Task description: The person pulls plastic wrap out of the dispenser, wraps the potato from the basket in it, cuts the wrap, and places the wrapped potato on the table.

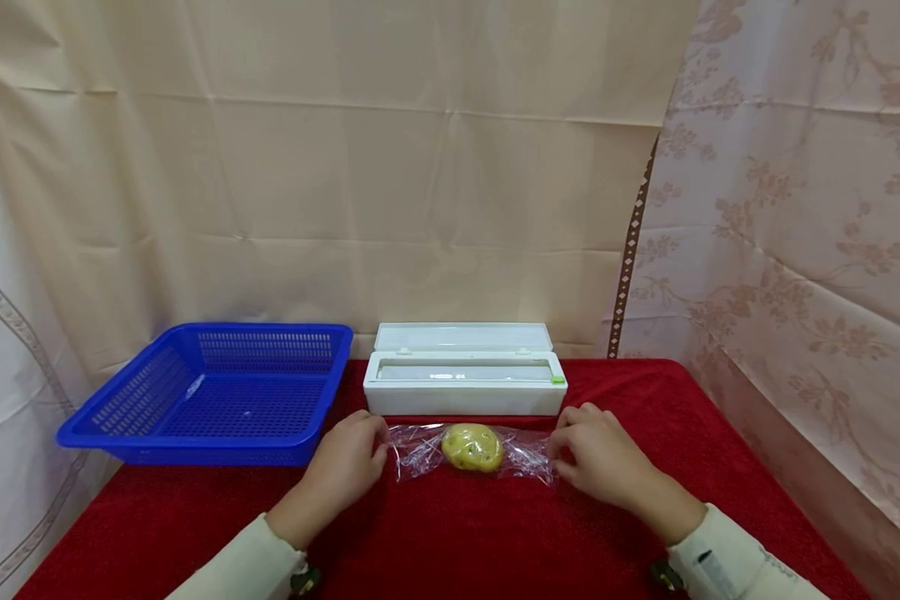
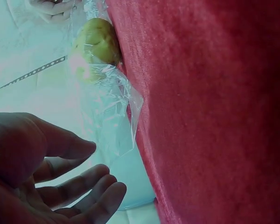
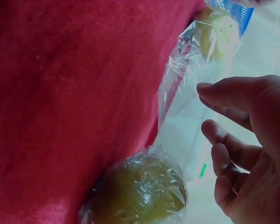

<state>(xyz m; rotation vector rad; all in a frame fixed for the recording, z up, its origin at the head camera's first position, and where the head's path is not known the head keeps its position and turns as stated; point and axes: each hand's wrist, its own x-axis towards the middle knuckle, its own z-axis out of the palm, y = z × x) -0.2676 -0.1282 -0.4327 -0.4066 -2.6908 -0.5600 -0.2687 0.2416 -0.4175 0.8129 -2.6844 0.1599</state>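
A yellow potato (image 1: 472,447) with dark specks lies on the red cloth, inside clear plastic wrap (image 1: 525,454) that spreads to both sides. At the wrap's left end, my left hand (image 1: 348,454) pinches the edge between thumb and index finger; the other fingers are bent loosely. My right hand (image 1: 600,454) does likewise at the right end. In the left wrist view, one loose corner of the wrap (image 2: 133,100) hangs free. A second wrapped potato (image 3: 140,191) appears near my right hand in the right wrist view; the head view does not show it.
Behind the potato stands a white wrap dispenser box (image 1: 465,400), its lid raised and a green slider (image 1: 557,380) at its right end. To the left sits a blue plastic basket (image 1: 300,450). Red cloth (image 1: 465,533) covers the table; curtains (image 1: 390,183) hang behind.
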